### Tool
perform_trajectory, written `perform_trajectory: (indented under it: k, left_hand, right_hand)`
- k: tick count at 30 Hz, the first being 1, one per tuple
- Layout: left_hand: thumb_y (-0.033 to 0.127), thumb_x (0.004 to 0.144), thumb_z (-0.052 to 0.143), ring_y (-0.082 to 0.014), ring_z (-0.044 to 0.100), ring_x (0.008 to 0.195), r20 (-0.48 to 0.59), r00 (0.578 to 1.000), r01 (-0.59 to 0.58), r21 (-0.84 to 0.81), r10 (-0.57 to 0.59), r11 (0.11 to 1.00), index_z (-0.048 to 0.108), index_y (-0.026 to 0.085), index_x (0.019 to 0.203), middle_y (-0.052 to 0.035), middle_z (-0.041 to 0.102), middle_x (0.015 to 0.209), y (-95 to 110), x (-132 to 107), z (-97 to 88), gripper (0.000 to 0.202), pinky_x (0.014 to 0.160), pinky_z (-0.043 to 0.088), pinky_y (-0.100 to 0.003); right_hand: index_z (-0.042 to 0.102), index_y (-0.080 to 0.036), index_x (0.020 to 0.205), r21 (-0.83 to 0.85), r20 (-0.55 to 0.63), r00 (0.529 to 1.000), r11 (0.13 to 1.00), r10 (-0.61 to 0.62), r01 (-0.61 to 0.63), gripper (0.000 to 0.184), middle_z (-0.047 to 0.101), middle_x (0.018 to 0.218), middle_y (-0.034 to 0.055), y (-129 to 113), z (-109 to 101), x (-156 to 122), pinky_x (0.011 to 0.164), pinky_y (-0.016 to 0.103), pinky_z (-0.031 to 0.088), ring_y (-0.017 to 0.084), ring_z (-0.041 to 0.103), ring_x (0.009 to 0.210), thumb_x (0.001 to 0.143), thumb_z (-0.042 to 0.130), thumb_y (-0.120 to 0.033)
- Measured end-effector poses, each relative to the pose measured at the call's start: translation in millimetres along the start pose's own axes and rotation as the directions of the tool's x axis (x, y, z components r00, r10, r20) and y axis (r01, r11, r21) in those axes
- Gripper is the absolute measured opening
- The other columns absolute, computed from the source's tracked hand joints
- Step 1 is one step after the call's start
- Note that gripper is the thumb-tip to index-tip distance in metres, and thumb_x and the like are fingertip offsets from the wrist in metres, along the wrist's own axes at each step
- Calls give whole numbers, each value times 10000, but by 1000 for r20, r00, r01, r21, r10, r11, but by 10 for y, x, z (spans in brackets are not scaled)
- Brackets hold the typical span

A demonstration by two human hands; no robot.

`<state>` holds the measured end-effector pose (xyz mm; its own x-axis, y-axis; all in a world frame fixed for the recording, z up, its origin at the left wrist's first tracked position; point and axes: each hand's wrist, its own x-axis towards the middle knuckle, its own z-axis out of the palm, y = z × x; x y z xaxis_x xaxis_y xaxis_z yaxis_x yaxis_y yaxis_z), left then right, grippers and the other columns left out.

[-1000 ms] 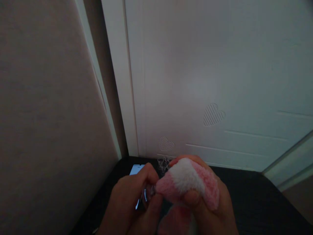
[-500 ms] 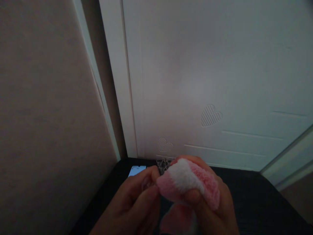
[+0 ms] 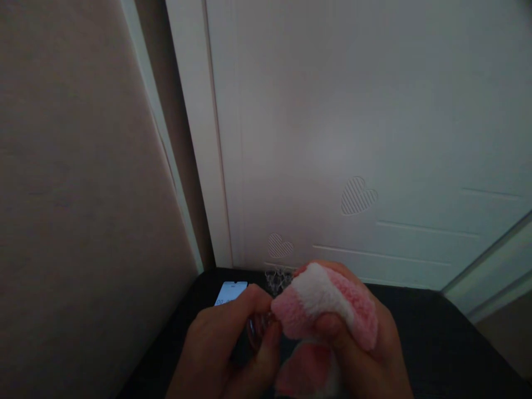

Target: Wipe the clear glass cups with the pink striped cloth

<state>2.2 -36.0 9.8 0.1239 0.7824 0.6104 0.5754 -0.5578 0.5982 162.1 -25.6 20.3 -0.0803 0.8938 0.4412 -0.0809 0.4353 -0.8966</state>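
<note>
My right hand (image 3: 366, 354) is closed around a fluffy pink and white cloth (image 3: 324, 305), bunched over the fingers. My left hand (image 3: 226, 349) pinches a small clear, shiny object (image 3: 256, 327) that touches the cloth's left end; what it is I cannot make out. Both hands sit low in the middle of the view, above a dark surface (image 3: 436, 343).
A phone with a lit screen (image 3: 230, 292) lies on the dark surface behind my left hand, next to a small glittery item (image 3: 277, 279). A white panel with embossed hearts (image 3: 359, 195) rises behind. A beige padded wall (image 3: 83, 194) fills the left side.
My left hand has shifted slightly against the cloth, and the clear object shows again between its fingers. The cloth and right hand have barely moved.
</note>
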Motion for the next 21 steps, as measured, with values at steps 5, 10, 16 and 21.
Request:
perform_trajectory:
  k: [5,10,16,21]
  left_hand:
    - [254,796,582,-92,572,444,-60,997,-39,75,43,996,572,252,693,85,614,543,-69,-25,-22,104,429,411,-175]
    - [267,837,523,-80,487,346,-41,999,-1,-28,-1,1000,540,246,628,92,544,451,-76,-22,-10,211,383,341,-198]
    - [464,940,409,-98,493,341,55,995,91,-293,-78,952,503,248,641,72,544,399,-73,-60,4,381,385,326,-212]
    - [419,943,408,-95,498,385,39,994,107,-189,-102,976,522,247,701,78,543,460,-74,-28,23,318,400,350,-192]
  right_hand:
    - [685,-248,754,-70,5,997,994,83,-83,177,699,633,-66,-20,107,32,487,176,521,128,651,528,636,760,-140]
    - [637,-231,665,-51,34,986,985,166,-164,159,657,598,-67,-34,102,4,441,160,472,109,620,491,631,764,-142]
    - [568,-226,578,-73,162,976,988,143,-133,234,547,536,-46,-51,69,21,355,189,396,119,530,432,648,784,-285]
    - [552,-218,610,-125,153,965,973,213,-195,227,517,524,-51,-33,46,35,349,179,356,101,498,414,711,747,-276]
